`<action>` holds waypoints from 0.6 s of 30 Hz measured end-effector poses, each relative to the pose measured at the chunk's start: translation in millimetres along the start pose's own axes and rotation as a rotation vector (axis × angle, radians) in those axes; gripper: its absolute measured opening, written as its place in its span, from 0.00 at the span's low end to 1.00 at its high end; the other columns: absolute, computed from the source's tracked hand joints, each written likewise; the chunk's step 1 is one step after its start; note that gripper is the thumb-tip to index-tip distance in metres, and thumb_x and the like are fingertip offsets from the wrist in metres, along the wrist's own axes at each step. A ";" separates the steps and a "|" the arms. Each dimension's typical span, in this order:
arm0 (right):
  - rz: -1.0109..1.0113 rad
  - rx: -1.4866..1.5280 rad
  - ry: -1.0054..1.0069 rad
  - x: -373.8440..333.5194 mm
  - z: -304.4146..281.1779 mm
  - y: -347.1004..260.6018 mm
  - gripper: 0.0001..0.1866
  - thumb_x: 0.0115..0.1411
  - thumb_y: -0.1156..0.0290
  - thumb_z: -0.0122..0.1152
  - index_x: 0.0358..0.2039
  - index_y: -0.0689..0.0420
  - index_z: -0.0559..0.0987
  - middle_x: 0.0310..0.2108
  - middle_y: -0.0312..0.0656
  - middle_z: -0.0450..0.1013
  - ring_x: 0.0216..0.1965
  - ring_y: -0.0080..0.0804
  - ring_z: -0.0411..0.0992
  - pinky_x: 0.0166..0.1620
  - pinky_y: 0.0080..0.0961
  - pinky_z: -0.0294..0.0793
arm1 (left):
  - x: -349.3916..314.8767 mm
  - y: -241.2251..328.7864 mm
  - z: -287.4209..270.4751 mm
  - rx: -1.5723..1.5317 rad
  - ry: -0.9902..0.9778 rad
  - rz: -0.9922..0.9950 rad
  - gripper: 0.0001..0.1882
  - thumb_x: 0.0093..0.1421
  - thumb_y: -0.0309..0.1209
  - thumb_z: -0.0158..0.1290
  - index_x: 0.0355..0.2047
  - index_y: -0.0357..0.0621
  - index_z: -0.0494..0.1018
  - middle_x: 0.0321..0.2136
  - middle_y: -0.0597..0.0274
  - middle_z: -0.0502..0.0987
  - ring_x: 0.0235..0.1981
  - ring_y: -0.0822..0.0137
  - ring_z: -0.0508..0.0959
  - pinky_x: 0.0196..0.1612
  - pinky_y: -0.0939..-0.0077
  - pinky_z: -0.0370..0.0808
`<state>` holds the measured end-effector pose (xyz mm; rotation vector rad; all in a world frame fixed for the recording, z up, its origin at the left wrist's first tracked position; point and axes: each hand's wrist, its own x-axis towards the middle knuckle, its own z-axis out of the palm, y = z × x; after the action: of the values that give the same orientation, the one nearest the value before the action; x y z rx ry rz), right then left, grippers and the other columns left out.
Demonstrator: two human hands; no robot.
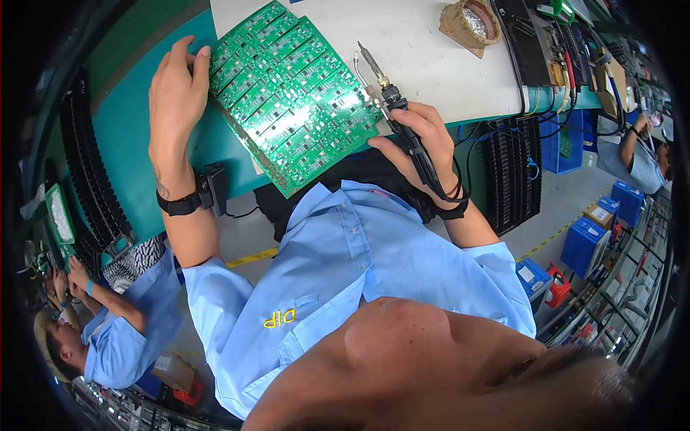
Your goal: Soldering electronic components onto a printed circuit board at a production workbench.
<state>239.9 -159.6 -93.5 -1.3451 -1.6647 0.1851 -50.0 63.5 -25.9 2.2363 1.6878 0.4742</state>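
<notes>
White worktop sheet (424, 43) over a green bench. Rectangular green circuit-board panel (287, 93) lies between the hands, its left edge beside the left hand (176, 93); those fingers bend loosely, grip cannot be told. Right hand (429, 136) holds a black-handled soldering iron (392, 98), partly overlapping the panel's right edge. Round tan container (453, 21) stands beyond. Both wrists bend inward.

The soldering iron (412, 138) is partly covered by the right hand (437, 146); tiny components (271, 128) on the green circuit-board panel (278, 174) cannot be identified.
</notes>
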 end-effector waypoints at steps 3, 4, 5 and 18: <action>-0.008 0.003 0.017 1.0 -0.6 0.3 0.34 0.44 0.74 0.85 0.52 0.59 0.77 0.45 0.51 0.76 0.41 0.41 0.79 0.42 0.30 0.80 | 1.3 -1.6 1.5 0.015 0.015 0.018 0.23 0.71 0.40 0.53 0.59 0.35 0.73 0.40 0.46 0.81 0.46 0.46 0.79 0.50 0.57 0.75; -0.013 0.018 0.007 1.2 -1.4 0.6 0.34 0.45 0.74 0.85 0.52 0.59 0.78 0.46 0.51 0.76 0.42 0.42 0.79 0.43 0.30 0.80 | 1.2 -2.1 2.1 0.044 0.039 0.046 0.23 0.71 0.39 0.54 0.59 0.35 0.73 0.41 0.46 0.81 0.47 0.46 0.79 0.50 0.57 0.75; -0.018 0.033 -0.001 1.5 -2.7 1.0 0.33 0.45 0.74 0.85 0.52 0.59 0.78 0.46 0.51 0.76 0.42 0.42 0.79 0.43 0.30 0.80 | 2.2 -2.2 2.2 0.074 0.063 0.075 0.23 0.70 0.39 0.54 0.59 0.34 0.73 0.41 0.46 0.81 0.48 0.46 0.79 0.51 0.58 0.75; 0.000 0.108 0.169 20.0 -29.8 29.1 0.36 0.49 0.77 0.82 0.58 0.59 0.72 0.48 0.49 0.74 0.44 0.34 0.79 0.45 0.27 0.81 | 51.4 119.9 -27.0 -0.083 0.159 0.520 0.33 0.60 0.31 0.61 0.64 0.36 0.67 0.62 0.40 0.71 0.64 0.44 0.70 0.66 0.60 0.67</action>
<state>282.7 -144.6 -84.5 -1.2449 -1.4925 0.1555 55.1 82.2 53.7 2.6229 1.1031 0.8410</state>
